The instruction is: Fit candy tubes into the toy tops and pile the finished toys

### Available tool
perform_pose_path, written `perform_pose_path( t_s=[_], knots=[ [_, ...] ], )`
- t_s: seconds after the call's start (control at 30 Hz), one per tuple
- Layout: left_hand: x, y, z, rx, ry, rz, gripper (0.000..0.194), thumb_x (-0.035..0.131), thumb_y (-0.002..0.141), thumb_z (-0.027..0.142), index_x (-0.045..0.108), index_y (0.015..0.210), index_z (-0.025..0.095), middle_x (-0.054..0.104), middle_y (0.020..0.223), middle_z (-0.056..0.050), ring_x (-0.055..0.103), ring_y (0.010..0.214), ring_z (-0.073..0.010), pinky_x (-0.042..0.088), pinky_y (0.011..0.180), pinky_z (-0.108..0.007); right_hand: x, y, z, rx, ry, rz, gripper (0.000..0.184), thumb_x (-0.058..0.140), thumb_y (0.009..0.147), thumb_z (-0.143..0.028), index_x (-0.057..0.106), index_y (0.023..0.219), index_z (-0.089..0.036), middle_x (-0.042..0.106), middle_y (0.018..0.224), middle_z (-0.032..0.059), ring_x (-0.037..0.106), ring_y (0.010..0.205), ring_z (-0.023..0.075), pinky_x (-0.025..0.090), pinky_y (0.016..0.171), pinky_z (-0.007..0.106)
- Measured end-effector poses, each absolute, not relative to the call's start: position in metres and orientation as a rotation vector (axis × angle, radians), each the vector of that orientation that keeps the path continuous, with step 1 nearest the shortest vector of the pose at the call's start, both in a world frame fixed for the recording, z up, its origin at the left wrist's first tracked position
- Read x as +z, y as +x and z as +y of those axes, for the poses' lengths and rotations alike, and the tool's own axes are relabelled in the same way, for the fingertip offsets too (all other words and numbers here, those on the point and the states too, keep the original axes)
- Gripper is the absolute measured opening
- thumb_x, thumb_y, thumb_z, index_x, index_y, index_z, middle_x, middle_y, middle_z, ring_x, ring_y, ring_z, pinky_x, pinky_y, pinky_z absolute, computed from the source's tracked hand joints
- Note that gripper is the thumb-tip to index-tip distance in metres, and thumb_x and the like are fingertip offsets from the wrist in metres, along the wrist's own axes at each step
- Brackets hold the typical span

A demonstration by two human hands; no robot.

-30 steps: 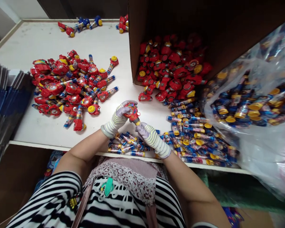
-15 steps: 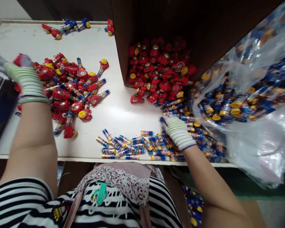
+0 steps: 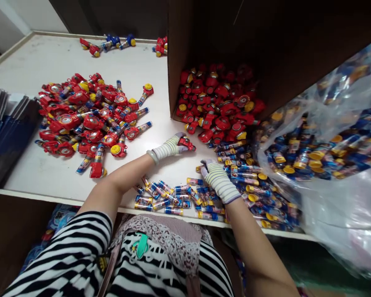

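Observation:
My left hand (image 3: 173,145), in a striped knit glove, is closed around a red toy piece (image 3: 187,143) over the bare middle of the table. Just to its right, my right hand (image 3: 216,177), gloved the same way, pinches a small clear tube with a yellow end (image 3: 199,168). The two hands are apart, with a short gap between them. Under and beside the right hand lie many loose blue-and-yellow tubes (image 3: 250,181). A smaller group of such tubes (image 3: 173,198) lines the front edge.
A heap of red toys joined to tubes (image 3: 89,115) covers the left side. An open carton (image 3: 177,62) holds loose red pieces (image 3: 216,103). At right sits a clear plastic bag (image 3: 334,198) of tubes. Dark blue folded packs (image 3: 12,132) stand at far left.
My left hand has come from the left heap to the middle, bringing a red toy piece. My right hand has shifted slightly left and down, drawing a tube from the loose ones.

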State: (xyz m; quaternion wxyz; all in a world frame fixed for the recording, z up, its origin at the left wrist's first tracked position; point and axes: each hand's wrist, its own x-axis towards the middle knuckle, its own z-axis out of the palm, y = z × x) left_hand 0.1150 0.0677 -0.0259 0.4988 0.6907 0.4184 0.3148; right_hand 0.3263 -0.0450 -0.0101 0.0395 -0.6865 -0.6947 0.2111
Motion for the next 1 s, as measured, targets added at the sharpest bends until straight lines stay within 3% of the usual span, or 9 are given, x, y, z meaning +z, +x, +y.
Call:
perform_pose_path(
  t_s=[0.17,0.3,0.43,0.6,0.77,0.87,1.0],
  knots=[
    [-0.002,0.066,0.03,0.809,1.421,0.831,0.06,0.076,0.079,0.037,0.052,0.129,0.015,0.064,0.114,-0.013,0.064,0.095,-0.0227,0.054,0.085,-0.036,-0.001,0.318,-0.049,0.835,-2.058,-2.28,0.038,0.049,0.097,-0.037,0.069,0.117,-0.012,0.072,0.113,0.0179,0.067,0.105,0.0282,0.049,0.094,0.037],
    [0.008,0.051,0.01,0.793,1.354,0.853,0.06,0.078,0.076,0.036,0.052,0.126,0.014,0.064,0.104,-0.009,0.062,0.078,-0.0167,0.053,0.066,-0.027,0.011,0.304,-0.061,0.807,-1.675,-2.009,0.04,0.044,0.099,-0.036,0.062,0.127,-0.014,0.07,0.121,0.0139,0.065,0.111,0.025,0.049,0.097,0.035],
    [0.012,0.059,-0.004,0.836,1.325,0.851,0.053,0.075,0.079,0.04,0.054,0.121,0.015,0.063,0.1,-0.006,0.06,0.069,-0.0128,0.052,0.059,-0.023,0.015,0.286,-0.072,0.727,-1.544,-2.034,0.039,0.045,0.097,-0.035,0.063,0.125,-0.014,0.071,0.118,0.014,0.067,0.106,0.0262,0.051,0.094,0.037],
    [0.02,0.078,-0.014,1.0,1.258,0.972,0.041,0.062,0.088,0.052,0.058,0.102,0.014,0.059,0.076,-0.001,0.049,0.05,-0.0086,0.038,0.041,-0.019,0.021,0.271,-0.082,0.577,-1.631,-2.178,0.04,0.045,0.099,-0.037,0.063,0.128,-0.016,0.071,0.119,0.0146,0.068,0.104,0.0274,0.051,0.088,0.035],
    [0.033,0.084,-0.015,1.017,1.486,1.061,0.024,0.064,0.084,0.037,0.062,0.091,0.014,0.064,0.08,-0.004,0.058,0.065,-0.0114,0.05,0.061,-0.023,0.031,0.266,-0.09,0.553,-1.771,-2.288,0.042,0.04,0.1,-0.042,0.063,0.125,-0.017,0.073,0.112,0.014,0.069,0.087,0.027,0.046,0.072,0.032],
    [0.037,0.084,-0.016,1.017,1.574,1.049,0.023,0.067,0.081,0.035,0.062,0.09,0.015,0.066,0.085,-0.004,0.062,0.074,-0.0139,0.053,0.071,-0.026,0.031,0.263,-0.094,0.672,-1.748,-2.189,0.041,0.04,0.099,-0.045,0.064,0.117,-0.017,0.073,0.105,0.0132,0.067,0.083,0.0251,0.044,0.07,0.032],
    [0.044,0.079,-0.023,0.971,1.605,1.019,0.024,0.067,0.079,0.034,0.062,0.093,0.015,0.066,0.085,-0.004,0.062,0.072,-0.0138,0.053,0.069,-0.025,0.017,0.257,-0.103,1.26,-1.525,-1.75,0.05,0.034,0.095,-0.059,0.062,0.097,-0.018,0.06,0.07,0.004,0.053,0.058,0.0167,0.04,0.057,0.028]
  ],
)
